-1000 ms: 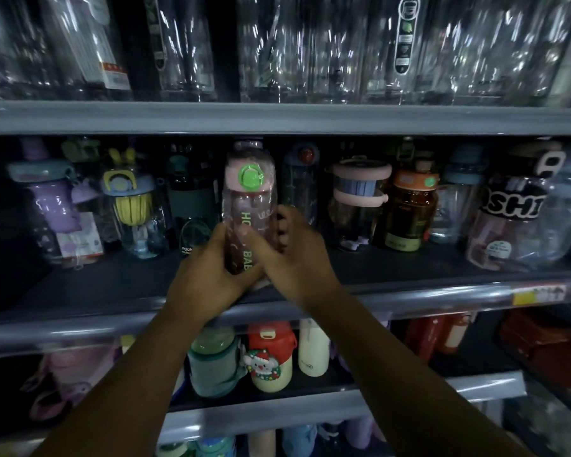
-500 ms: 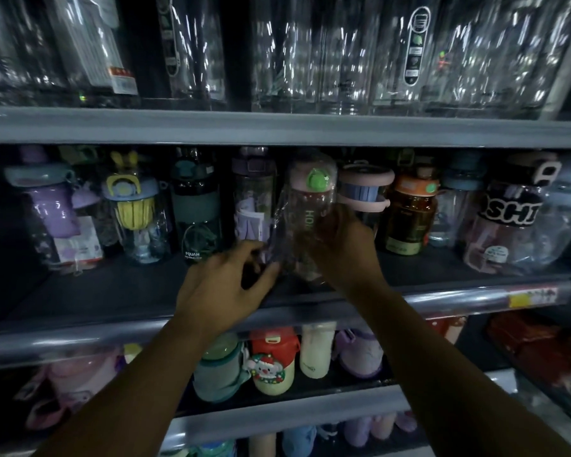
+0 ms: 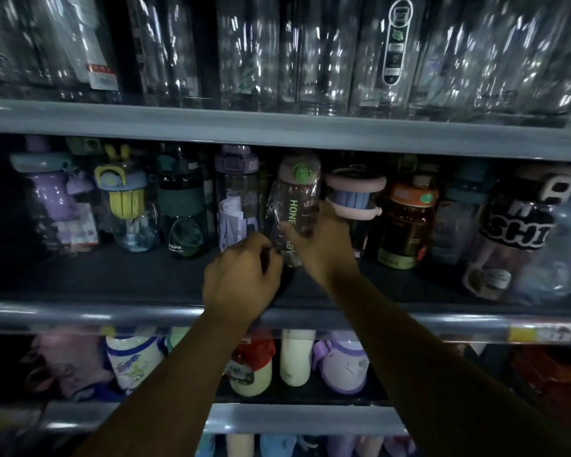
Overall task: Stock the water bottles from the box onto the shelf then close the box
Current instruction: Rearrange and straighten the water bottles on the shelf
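Note:
A pink-capped water bottle (image 3: 295, 199) with a green button, wrapped in clear plastic, stands tilted on the middle shelf (image 3: 112, 278) between a purple-lidded bottle (image 3: 236, 192) and a pink and blue cup (image 3: 355, 192). My right hand (image 3: 323, 245) grips its lower body from the right. My left hand (image 3: 241, 278) is at the bottle's base on the left, fingers curled against the plastic wrap. The box is out of view.
The middle shelf carries a row of bottles: lilac (image 3: 50, 196), yellow-strapped (image 3: 126, 199), dark green (image 3: 182, 206), orange-lidded (image 3: 407, 219), black-banded (image 3: 515, 232). Clear tall bottles (image 3: 310, 51) fill the top shelf. Small children's bottles (image 3: 251, 367) stand on the lower shelf. A yellow price tag (image 3: 538, 333) sits on the rail.
The pink-capped bottle has moved right along the shelf into the gap beside the pink and blue cup. My left hand followed to its base.

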Demonstrator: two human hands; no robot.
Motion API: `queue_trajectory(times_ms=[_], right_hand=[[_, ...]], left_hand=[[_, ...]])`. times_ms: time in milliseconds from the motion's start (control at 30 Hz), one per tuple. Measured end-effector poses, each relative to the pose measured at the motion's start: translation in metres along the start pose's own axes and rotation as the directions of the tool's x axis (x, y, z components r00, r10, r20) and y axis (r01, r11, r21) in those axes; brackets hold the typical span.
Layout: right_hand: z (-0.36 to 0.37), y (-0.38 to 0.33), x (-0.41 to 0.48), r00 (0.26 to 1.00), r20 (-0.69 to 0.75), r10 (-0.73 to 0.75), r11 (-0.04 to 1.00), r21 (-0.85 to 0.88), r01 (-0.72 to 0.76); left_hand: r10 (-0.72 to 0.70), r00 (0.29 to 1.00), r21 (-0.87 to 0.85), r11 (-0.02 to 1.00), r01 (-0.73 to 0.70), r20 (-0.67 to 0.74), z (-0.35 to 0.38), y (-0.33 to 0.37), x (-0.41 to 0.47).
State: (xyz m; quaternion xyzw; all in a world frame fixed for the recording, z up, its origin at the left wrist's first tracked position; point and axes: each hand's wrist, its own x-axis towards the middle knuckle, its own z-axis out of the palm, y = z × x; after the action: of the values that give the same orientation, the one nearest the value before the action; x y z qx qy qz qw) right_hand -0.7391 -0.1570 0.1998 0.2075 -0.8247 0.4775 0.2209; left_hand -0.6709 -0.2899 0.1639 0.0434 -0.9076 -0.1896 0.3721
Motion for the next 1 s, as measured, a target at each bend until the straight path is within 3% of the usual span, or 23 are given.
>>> queue_trajectory(times_ms=[200,467,800,867,1000], right_hand=[[0.003,0.034,-0.007,0.986,0.165,0.022,0.999,-0.033,-0.017],[0.003,0.030,-0.012,0.991,0.130,0.025,0.986,-0.165,-0.003],[-0.010,0.022,-0.020,0.989,0.145,0.032,0.971,-0.240,0.004],[-0.024,0.021,-0.024,0.995,0.099,0.002,0.961,-0.274,0.026],[-0.051,0.031,-0.025,0.984,-0.146,-0.103,0.955,-0.292,0.057]], left_hand=[[-0.087,0.993,0.017,0.996,0.089,-0.082,0.006,0.004,-0.003],[-0.065,0.997,0.015,0.998,0.066,-0.030,0.005,0.004,-0.005],[-0.014,0.997,0.012,1.000,0.015,-0.072,0.007,0.004,-0.005],[0.029,0.996,0.003,1.000,-0.028,-0.085,0.007,0.008,-0.005],[0.068,0.995,-0.034,0.997,-0.071,-0.078,0.017,0.032,-0.001]])
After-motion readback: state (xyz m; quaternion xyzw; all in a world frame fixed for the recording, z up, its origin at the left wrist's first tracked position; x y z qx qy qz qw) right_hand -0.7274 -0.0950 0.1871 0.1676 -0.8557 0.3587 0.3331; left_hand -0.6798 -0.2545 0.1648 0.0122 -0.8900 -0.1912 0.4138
